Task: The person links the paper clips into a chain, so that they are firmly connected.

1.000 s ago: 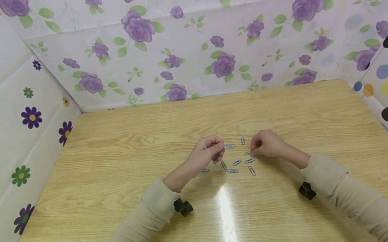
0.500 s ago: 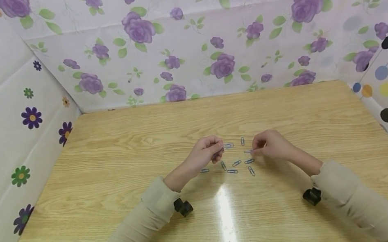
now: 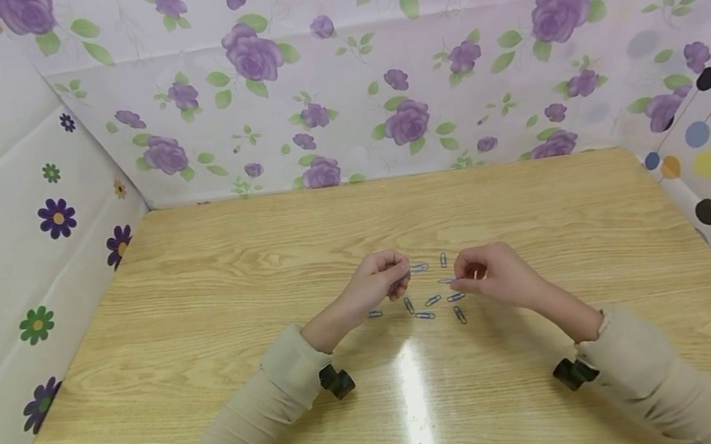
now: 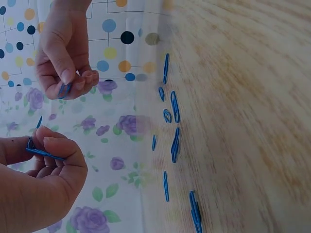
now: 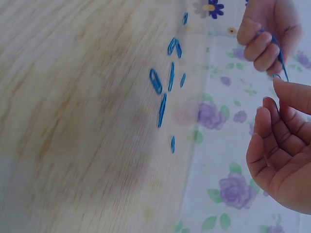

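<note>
Blue paper clips [image 4: 46,154], at least two that look linked together, are pinched between the thumb and forefinger of my left hand [image 3: 385,278]. One end sticks out to the right of those fingertips; the rest is partly hidden by the fingers. My right hand [image 3: 496,278] pinches a single blue paper clip [image 4: 64,90] by thumb and fingertips, pointing toward the left hand. A small gap separates the two hands, both held above the wooden table [image 3: 287,414]. In the right wrist view, the right thumb overlaps the end of the left hand's clips.
Several loose blue paper clips lie scattered below and between the hands, such as one clip [image 3: 460,315] near the right hand and another clip [image 3: 375,314] under the left wrist. One upright-lying clip [image 3: 443,260] is farther back. A flowered cloth [image 3: 312,107] stands behind the table.
My right hand drew back slightly to the right, then came left with its paper clip, closer to the left hand. My left hand has stayed in place.
</note>
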`<state>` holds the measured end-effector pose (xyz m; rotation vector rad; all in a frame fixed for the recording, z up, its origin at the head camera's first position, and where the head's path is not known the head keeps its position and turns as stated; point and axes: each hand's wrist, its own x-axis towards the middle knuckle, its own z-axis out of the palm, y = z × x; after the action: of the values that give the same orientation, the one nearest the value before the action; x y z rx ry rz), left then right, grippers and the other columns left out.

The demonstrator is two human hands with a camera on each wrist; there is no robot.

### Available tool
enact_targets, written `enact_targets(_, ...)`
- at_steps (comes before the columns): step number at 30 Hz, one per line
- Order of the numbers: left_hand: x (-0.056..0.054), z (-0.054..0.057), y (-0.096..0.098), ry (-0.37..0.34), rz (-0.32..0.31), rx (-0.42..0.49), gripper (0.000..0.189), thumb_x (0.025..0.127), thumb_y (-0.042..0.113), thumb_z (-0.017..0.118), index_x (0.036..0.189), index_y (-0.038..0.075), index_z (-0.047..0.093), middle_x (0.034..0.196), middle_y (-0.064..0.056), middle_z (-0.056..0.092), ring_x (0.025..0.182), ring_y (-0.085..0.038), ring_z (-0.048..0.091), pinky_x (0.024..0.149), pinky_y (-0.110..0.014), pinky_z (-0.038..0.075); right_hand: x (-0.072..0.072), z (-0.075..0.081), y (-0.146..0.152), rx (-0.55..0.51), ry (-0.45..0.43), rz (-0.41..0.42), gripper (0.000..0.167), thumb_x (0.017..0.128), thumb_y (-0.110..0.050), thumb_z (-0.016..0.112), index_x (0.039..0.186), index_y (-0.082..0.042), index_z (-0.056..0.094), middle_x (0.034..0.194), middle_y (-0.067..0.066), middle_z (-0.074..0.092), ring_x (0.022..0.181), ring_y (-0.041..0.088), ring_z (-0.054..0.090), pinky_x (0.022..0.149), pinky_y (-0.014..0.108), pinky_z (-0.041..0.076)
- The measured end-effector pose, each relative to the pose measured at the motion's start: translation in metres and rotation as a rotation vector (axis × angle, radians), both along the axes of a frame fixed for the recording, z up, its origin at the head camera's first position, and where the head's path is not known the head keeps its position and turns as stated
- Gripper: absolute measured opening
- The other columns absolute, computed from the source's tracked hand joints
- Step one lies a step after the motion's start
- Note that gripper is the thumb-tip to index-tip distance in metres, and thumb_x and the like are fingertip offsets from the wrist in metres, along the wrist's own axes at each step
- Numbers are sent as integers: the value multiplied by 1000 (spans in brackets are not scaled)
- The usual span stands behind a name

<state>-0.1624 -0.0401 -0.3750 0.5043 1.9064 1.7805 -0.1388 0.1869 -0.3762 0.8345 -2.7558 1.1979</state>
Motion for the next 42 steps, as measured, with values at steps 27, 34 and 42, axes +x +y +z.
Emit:
enact_targets(27, 2, 1, 3, -5, -43, 34, 20, 97, 4, 38, 79, -2, 45, 63, -2, 38, 53, -10, 34, 50, -23, 29, 3, -4, -20, -162, 220, -64, 15, 75, 3, 70, 72, -9, 60, 65, -6, 57, 56, 6, 48, 51, 25, 44)
enact_targets(34, 2, 2, -1, 9, -34, 6, 18, 96, 8, 42, 87, -5, 51, 59, 0, 37, 49, -10, 31, 48, -24, 26, 3, -3, -14, -160, 197, -78, 13, 76, 0, 71, 73, -9, 61, 66, -6, 58, 57, 7, 48, 52, 23, 42)
enact_targets(42, 1, -3, 1, 231, -31, -117, 18, 86, 16, 63, 99, 4, 67, 45, 3, 33, 40, -10, 25, 40, -23, 23, 5, -2, -15, -156, 185, -29, 10, 76, 0, 71, 75, -7, 64, 68, -6, 59, 59, 7, 51, 53, 23, 44)
